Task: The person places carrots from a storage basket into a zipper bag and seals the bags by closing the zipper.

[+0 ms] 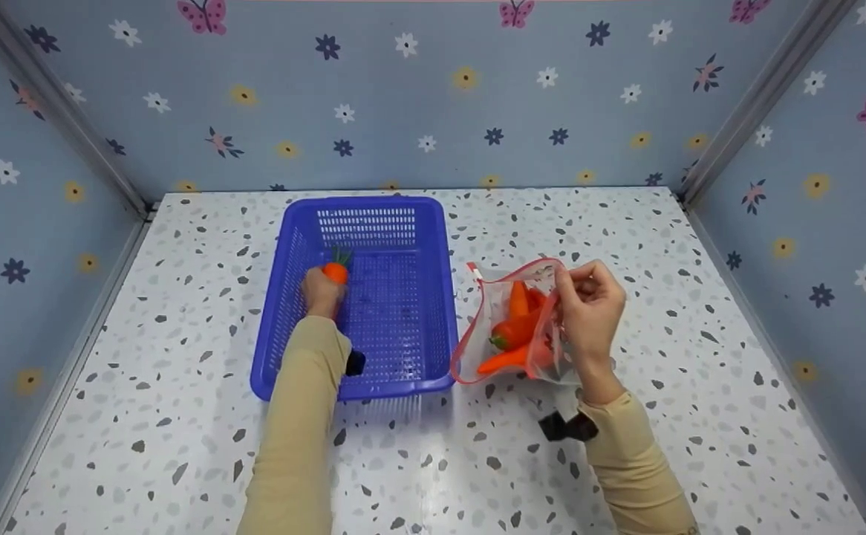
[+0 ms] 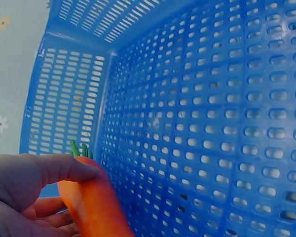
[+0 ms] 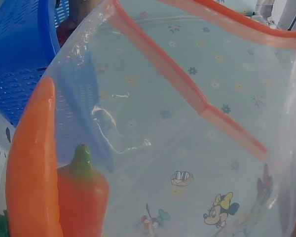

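Inside the blue perforated basket (image 1: 381, 297), near its left wall, my left hand (image 1: 321, 294) grips an orange toy carrot (image 1: 336, 273). The left wrist view shows thumb and fingers around the carrot (image 2: 96, 205), its green stalks pointing up. To the right of the basket, my right hand (image 1: 593, 308) pinches the red-trimmed edge of a clear zip bag (image 3: 153, 94), whose mouth gapes. In the bag lie a red pepper (image 1: 518, 331) with a green stem and several long orange pieces, one of them carrot-like (image 3: 32, 168). My right fingertips are out of the right wrist view.
Both stand on a white speckled tabletop (image 1: 418, 468). A blue flowered panel (image 1: 433, 89) rises behind, with similar panels at left and right. The bag's white slider (image 1: 477, 273) sits at its upper left corner, close to the basket's right rim (image 1: 448, 297).
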The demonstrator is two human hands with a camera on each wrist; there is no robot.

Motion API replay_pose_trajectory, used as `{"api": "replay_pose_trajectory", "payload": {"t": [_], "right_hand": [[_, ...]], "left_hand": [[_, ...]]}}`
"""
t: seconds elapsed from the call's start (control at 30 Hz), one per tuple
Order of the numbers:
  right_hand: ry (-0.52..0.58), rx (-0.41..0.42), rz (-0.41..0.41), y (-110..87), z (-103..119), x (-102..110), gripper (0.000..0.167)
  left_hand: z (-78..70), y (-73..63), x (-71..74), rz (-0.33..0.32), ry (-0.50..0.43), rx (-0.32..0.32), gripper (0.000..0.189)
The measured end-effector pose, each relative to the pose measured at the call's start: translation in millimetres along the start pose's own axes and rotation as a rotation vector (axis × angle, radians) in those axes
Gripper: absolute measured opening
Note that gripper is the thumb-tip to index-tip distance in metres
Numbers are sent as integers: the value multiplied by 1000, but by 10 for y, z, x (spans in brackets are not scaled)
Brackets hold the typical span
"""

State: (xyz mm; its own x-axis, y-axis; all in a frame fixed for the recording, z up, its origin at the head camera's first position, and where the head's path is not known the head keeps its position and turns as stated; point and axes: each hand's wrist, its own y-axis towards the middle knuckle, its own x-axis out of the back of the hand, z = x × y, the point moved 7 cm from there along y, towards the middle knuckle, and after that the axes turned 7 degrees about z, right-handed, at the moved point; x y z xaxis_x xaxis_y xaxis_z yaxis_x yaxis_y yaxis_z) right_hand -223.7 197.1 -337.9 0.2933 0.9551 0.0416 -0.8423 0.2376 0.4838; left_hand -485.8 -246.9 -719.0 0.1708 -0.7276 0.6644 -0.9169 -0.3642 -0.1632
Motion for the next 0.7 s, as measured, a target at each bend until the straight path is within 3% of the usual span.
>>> {"api": "replay_pose_trajectory", "payload": {"t": [0.07,0.2,0.33,0.4,0.43,0.6,0.7], "right_hand": [[-1,-6,2,-3,2,-5,18],[-9,-21,7,-15,5,-14,17],[-4,-31,6,-22,9,-20,16],[5,-30,6,-22,11,-24,16],[9,-26,8,-23,12,-27,16],[28,-9,14,-34,14,-41,17],[27,-7,19,-36,13,-51,17]], "left_hand": [[-267,-296,179,44,-21,-2,56],[-712,-755,480,22,-15,-30,50],[-916,-891,588,11,-29,-62,53],[-1052,-1006,660,68,-54,-63,60],[-1118,-1060,709,62,-77,-93,60],[-1750,-1773,1168,131,-98,-144,53],[-2010,-2079,1341,163,-83,-175,51]]}}
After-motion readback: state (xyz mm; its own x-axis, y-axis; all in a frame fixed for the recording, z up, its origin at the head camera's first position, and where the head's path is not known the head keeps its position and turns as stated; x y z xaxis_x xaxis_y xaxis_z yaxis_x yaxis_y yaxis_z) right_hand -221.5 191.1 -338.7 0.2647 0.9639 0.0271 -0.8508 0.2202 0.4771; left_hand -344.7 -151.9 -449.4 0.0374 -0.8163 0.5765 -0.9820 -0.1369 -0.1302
